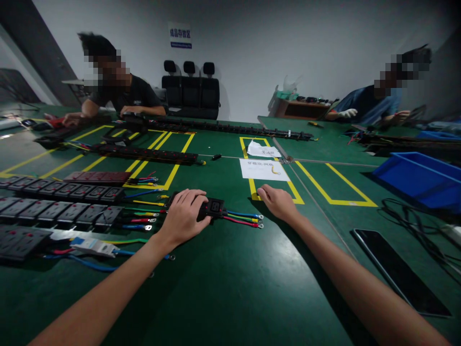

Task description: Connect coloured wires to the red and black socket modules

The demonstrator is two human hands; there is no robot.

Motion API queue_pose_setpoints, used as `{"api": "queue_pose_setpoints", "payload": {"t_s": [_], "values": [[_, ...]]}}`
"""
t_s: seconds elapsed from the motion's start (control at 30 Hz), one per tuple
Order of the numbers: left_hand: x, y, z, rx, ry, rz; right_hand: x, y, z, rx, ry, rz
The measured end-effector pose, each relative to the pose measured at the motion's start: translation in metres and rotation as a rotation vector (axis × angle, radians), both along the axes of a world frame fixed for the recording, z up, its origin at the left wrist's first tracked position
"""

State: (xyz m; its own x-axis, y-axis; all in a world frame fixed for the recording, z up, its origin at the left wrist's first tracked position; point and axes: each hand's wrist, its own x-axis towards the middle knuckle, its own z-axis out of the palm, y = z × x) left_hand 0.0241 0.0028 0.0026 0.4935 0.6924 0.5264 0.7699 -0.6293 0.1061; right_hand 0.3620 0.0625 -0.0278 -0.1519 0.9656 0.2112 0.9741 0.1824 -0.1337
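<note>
My left hand (187, 214) lies over a short black socket module (215, 207), its fingers wrapped across the top. Blue, green, yellow and red wires (243, 217) with ring terminals run out of the module's right end. To the right, my right hand (276, 201) rests on the green table with its fingers curled closed; whether anything is inside them is hidden. Left of my left hand lie rows of black socket strips (57, 214) with wires ending in ring terminals, and a dark red strip (97, 177) behind them.
White paper sheets (264, 169) lie beyond my right hand on the green table (230, 298). A phone (398, 271), black cables (414, 226) and a blue bin (418, 178) are at right. Long black strips (230, 128) stretch across the back. Two people sit opposite.
</note>
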Motion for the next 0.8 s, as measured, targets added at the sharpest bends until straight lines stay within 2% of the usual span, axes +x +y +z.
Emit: {"api": "queue_pose_setpoints", "payload": {"t_s": [0.17,0.4,0.8], "values": [[0.0011,-0.0012,0.0009,0.024,-0.040,-0.065,0.0014,0.0010,-0.0026,0.010,0.002,0.008],[0.0011,0.0005,-0.0019,-0.015,-0.085,-0.025,0.0020,0.0007,-0.0020,0.005,0.004,0.004],[0.0024,-0.0012,0.0026,-0.003,-0.088,-0.059,0.0028,0.0008,-0.0021,-0.005,0.004,-0.006]]}}
